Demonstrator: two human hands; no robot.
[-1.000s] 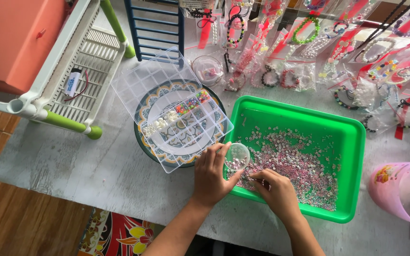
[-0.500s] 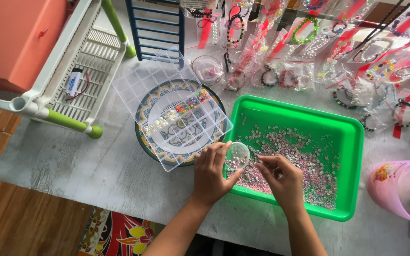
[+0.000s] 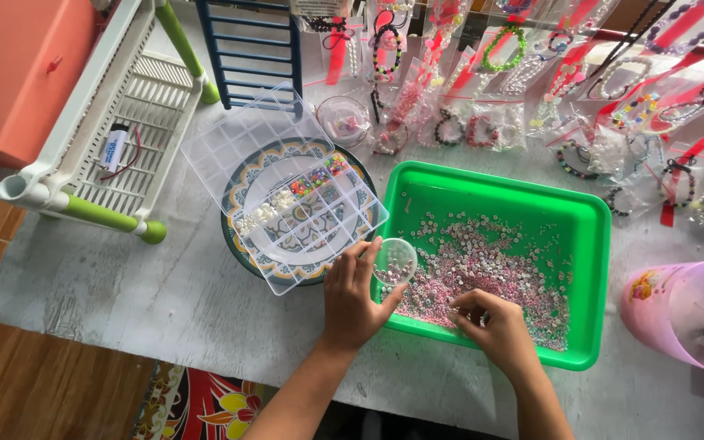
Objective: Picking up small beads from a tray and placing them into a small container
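Note:
My left hand [image 3: 354,298] grips a small clear round cup [image 3: 394,261] holding a few beads, at the near left corner of a green tray [image 3: 588,236]. The tray's floor is strewn with many small pink and white beads [image 3: 490,273]. My right hand [image 3: 495,326] reaches into those beads near the tray's front edge, fingertips pinched together among them. Whether a bead is between the fingertips is too small to tell. Left of the tray, a clear compartment box [image 3: 283,187] with sorted coloured beads lies open on a patterned round plate [image 3: 242,248].
Packaged bracelets [image 3: 531,98] in clear bags cover the back of the grey table. A white and green rack [image 3: 124,122] with a small battery pack stands at the left, beside an orange box [image 3: 18,73]. A pink container [image 3: 690,314] sits at the right. A blue rack [image 3: 250,49] stands behind the box.
My right hand went up to the cup held by my left hand, then dropped back down into the beads near the tray's front edge. The left hand and cup stayed put.

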